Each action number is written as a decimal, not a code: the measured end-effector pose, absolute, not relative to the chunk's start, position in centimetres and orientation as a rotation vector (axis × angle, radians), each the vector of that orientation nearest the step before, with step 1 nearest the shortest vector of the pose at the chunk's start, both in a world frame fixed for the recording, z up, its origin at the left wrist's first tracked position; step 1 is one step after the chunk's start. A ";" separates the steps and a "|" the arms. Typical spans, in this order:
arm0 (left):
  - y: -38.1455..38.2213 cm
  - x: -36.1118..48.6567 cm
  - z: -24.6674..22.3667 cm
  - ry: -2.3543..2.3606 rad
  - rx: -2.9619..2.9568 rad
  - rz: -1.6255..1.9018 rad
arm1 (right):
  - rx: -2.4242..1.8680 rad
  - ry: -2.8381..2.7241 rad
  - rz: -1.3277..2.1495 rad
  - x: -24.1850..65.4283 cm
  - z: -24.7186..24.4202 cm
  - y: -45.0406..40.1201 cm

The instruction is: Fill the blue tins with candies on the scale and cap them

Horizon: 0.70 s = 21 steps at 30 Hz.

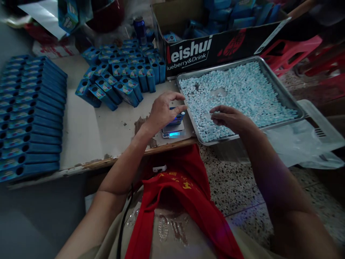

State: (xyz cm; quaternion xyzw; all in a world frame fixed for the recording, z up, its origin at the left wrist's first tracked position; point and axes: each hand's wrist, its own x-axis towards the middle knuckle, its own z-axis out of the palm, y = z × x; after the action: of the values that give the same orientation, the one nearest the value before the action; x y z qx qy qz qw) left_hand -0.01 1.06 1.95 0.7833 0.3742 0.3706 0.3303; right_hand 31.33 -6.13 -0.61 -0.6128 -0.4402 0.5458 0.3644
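My left hand (167, 107) hovers over a compact digital scale (165, 133) at the table edge, thumb and forefinger apart. Beneath its fingers, a blue box (176, 119) stands on the scale plate, partly hidden by the hand. One white piece (183, 113) shows at the box's top. The scale display is lit, but its reading is blurred. Over the metal tray (188, 120), my right hand (225, 117) has its fingertips pinched together, with a pale piece showing between them. Small pale blue and white candies (242, 90) fill the tray in a loose layer.
Blue boxes (40, 118) stand in tight rows at left; more boxes (124, 72) with round top holes cluster mid-table. A black printed carton (194, 54) holding blue packs borders the tray. Clear plastic bags (291, 144) hang at right, near red stools (293, 54).
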 end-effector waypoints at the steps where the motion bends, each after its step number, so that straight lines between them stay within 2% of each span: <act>1: 1.1 0.3 1.7 0.956 2.059 0.963 | -1.553 -1.096 1.413 31.1 -0.4 -6.3; 8: 0.7 0.3 -0.1 0.979 2.053 1.029 | -1.479 -1.287 1.449 28.2 2.5 -5.6; 21: 0.3 -0.6 0.4 0.887 2.123 0.992 | -1.613 -1.945 1.083 23.4 8.0 -0.6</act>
State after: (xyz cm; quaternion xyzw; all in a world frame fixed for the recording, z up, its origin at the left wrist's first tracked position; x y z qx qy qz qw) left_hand -0.56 0.33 0.43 0.8049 0.3362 0.3762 0.3125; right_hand 23.35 -0.64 7.98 -0.5755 -0.6940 0.3862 0.1950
